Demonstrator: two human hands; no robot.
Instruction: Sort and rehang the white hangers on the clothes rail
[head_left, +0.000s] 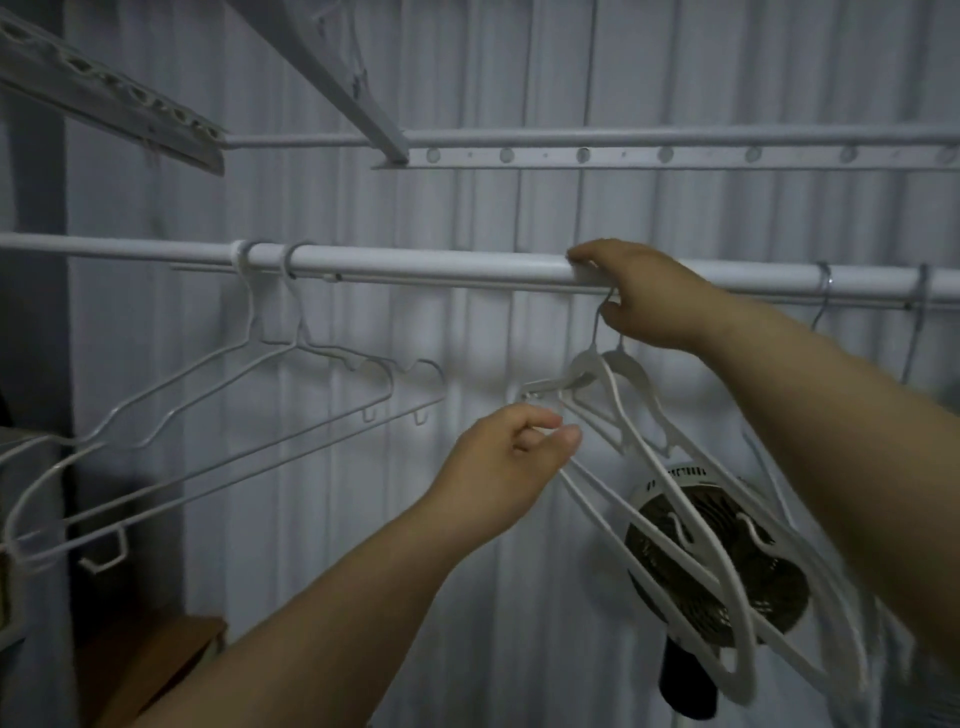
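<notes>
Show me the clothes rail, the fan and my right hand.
clothes rail (415, 263): head view, bare stretch left of the hand.
fan (779, 587): head view, right side of the dark grille.
right hand (649, 296): head view, back of the hand.

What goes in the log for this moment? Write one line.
left hand: pinches plastic hangers | right hand: grips their hooks at rail | wire hangers: hung left
</notes>
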